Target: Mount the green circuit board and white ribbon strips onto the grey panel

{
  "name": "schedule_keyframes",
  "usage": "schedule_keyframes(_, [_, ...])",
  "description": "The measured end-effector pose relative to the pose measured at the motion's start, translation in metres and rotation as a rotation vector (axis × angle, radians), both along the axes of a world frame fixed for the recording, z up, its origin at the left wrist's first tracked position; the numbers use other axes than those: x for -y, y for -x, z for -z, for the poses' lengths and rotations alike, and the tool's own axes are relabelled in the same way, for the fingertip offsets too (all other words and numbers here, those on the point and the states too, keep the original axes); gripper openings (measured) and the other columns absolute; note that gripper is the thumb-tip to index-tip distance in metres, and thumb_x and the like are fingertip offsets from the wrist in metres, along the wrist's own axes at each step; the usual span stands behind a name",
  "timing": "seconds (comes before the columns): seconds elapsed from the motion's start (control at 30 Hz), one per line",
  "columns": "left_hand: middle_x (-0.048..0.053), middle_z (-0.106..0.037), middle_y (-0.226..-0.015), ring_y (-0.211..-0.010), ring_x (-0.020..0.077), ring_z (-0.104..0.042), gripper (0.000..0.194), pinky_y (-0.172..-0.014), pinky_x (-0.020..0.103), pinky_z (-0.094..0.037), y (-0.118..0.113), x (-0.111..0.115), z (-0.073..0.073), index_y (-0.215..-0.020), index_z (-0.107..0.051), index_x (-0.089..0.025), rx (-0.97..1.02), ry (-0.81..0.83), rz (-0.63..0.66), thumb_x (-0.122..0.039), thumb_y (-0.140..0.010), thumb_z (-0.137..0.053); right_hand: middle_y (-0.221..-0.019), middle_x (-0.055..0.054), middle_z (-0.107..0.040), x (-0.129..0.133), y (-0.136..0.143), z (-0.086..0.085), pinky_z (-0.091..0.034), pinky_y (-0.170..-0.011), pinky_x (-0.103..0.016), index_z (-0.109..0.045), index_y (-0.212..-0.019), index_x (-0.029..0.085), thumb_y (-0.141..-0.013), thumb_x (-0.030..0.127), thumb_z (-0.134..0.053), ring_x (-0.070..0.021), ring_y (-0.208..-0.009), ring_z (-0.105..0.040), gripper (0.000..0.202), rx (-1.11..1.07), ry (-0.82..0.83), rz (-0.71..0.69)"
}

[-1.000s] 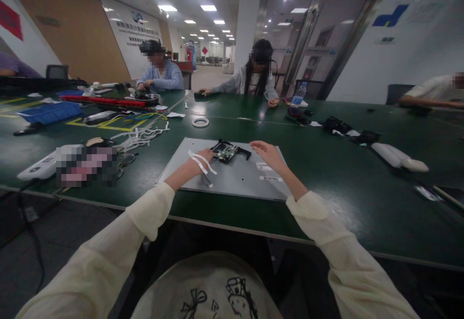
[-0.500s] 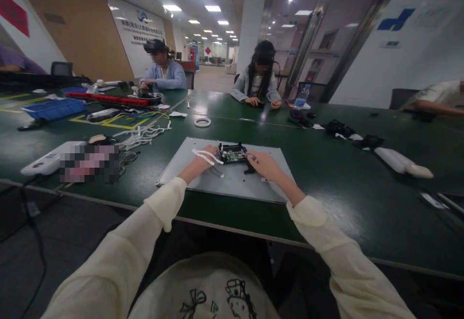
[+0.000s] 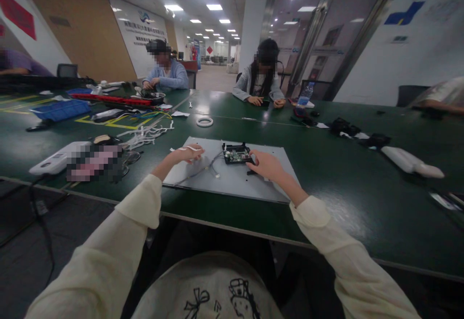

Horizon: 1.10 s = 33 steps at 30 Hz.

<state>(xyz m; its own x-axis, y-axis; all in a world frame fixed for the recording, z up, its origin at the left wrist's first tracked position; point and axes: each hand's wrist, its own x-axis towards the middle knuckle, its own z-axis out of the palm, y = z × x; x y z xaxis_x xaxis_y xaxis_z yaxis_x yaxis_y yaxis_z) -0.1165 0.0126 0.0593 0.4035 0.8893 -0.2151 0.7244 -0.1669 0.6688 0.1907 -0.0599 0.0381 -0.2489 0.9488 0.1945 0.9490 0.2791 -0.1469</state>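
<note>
Leftward off the circuit board (image 3: 237,154) comes my left hand (image 3: 187,153), half-curled, its grip unclear (strips blur over it); my right hand (image 3: 266,164) pinches the board's right edge, fingertips partly hidden.

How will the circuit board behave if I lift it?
The board looks stiff, set in a black frame, but probably fragile, its components bare. The thin cable beside it looks floppy, lying in loose bends, and may trail.
</note>
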Motion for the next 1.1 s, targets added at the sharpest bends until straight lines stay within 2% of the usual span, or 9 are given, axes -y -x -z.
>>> schedule_keyframes(0.1, [0.008,-0.064,-0.101,-0.088,0.0187,-0.061,0.042,-0.055,0.019,-0.047,0.02,0.014,-0.01,-0.097,-0.059,-0.019,-0.017,0.043,0.0,-0.052,-0.075,-0.046,-0.08,-0.004,-0.059,0.0,0.001,0.001,-0.027,-0.053,-0.025,-0.05,-0.1,0.019,-0.083,0.043,-0.052,-0.0172,-0.067,-0.052,0.029,0.021,-0.018,0.001])
schedule_keyframes(0.2, [0.009,-0.064,-0.102,-0.088,0.0192,-0.06,0.042,-0.055,0.019,-0.047,0.037,0.025,-0.012,-0.098,-0.06,-0.02,0.011,0.044,0.027,-0.052,-0.073,-0.049,-0.076,-0.004,-0.058,-0.001,0.002,0.002,-0.026,-0.052,-0.025,-0.05,-0.098,0.019,-0.083,0.043,-0.053,-0.0169,-0.065,-0.052,0.028,0.014,-0.001,0.024])
schedule_keyframes(0.43, [0.009,-0.061,-0.103,-0.087,0.0215,-0.06,0.041,-0.055,0.023,-0.049,0.053,0.035,-0.001,-0.099,-0.06,-0.018,0.052,0.029,-0.032,-0.046,-0.071,-0.052,-0.069,-0.002,-0.056,0.001,0.01,0.005,-0.027,-0.052,-0.024,-0.048,-0.091,0.018,-0.084,0.041,-0.052,-0.016,-0.062,-0.05,0.024,-0.086,-0.006,0.048])
schedule_keyframes(0.53, [0.008,-0.062,-0.101,-0.08,0.02,-0.06,0.037,-0.056,0.024,-0.048,0.053,0.037,0.004,-0.097,-0.06,-0.017,0.002,-0.06,-0.017,-0.043,-0.073,-0.049,-0.067,-0.001,-0.053,0.001,0.014,0.01,-0.029,-0.054,-0.024,-0.047,-0.087,0.018,-0.084,0.039,-0.052,-0.0147,-0.061,-0.049,0.021,-0.142,-0.033,0.033])
schedule_keyframes(0.7, [0.007,-0.064,-0.09,-0.08,0.0186,-0.06,0.033,-0.071,0.027,-0.047,0.033,0.042,0.014,-0.097,-0.06,-0.015,-0.17,-0.379,0.01,-0.037,-0.079,-0.044,-0.066,0.001,-0.051,-0.001,0.017,0.015,-0.029,-0.055,-0.023,-0.047,-0.085,0.018,-0.083,0.037,-0.053,-0.0129,-0.06,-0.047,0.02,-0.198,-0.051,0.003])
schedule_keyframes(0.8, [0.009,-0.062,-0.092,-0.082,0.0183,-0.059,0.034,-0.076,0.028,-0.046,0.012,0.046,0.021,-0.102,-0.058,-0.014,-0.234,-0.454,-0.019,-0.038,-0.082,-0.044,-0.066,0.001,-0.051,-0.001,0.017,0.014,-0.029,-0.054,-0.023,-0.047,-0.084,0.018,-0.083,0.037,-0.053,-0.0123,-0.059,-0.047,0.02,-0.205,-0.049,0.0])
schedule_keyframes(0.9, [0.011,-0.059,-0.095,-0.085,0.0214,-0.058,0.038,-0.079,0.032,-0.044,-0.009,0.054,0.026,-0.101,-0.058,-0.013,-0.391,-0.543,-0.055,-0.044,-0.081,-0.047,-0.065,0.002,-0.051,0.0,0.017,0.014,-0.028,-0.053,-0.022,-0.047,-0.084,0.018,-0.083,0.037,-0.054,-0.0119,-0.058,-0.046,0.02,-0.205,-0.053,-0.01])
schedule_keyframes(1.0, [0.014,-0.057,-0.098,-0.092,0.0267,-0.055,0.045,-0.081,0.036,-0.042,-0.022,0.065,0.025,-0.098,-0.057,-0.011,-0.554,-0.6,-0.046,-0.051,-0.079,-0.051,-0.064,0.002,-0.051,0.0,0.017,0.014,-0.028,-0.053,-0.022,-0.047,-0.083,0.018,-0.082,0.035,-0.056,-0.0116,-0.058,-0.047,0.019,-0.2,-0.054,0.001])
schedule_keyframes(1.1, [0.015,-0.056,-0.099,-0.092,0.027,-0.054,0.044,-0.081,0.036,-0.041,-0.026,0.073,0.021,-0.099,-0.056,-0.011,-0.622,-0.589,-0.05,-0.05,-0.08,-0.05,-0.064,0.003,-0.051,-0.001,0.017,0.015,-0.028,-0.053,-0.022,-0.047,-0.083,0.018,-0.082,0.035,-0.057,-0.0115,-0.057,-0.047,0.019,-0.206,-0.058,-0.001])
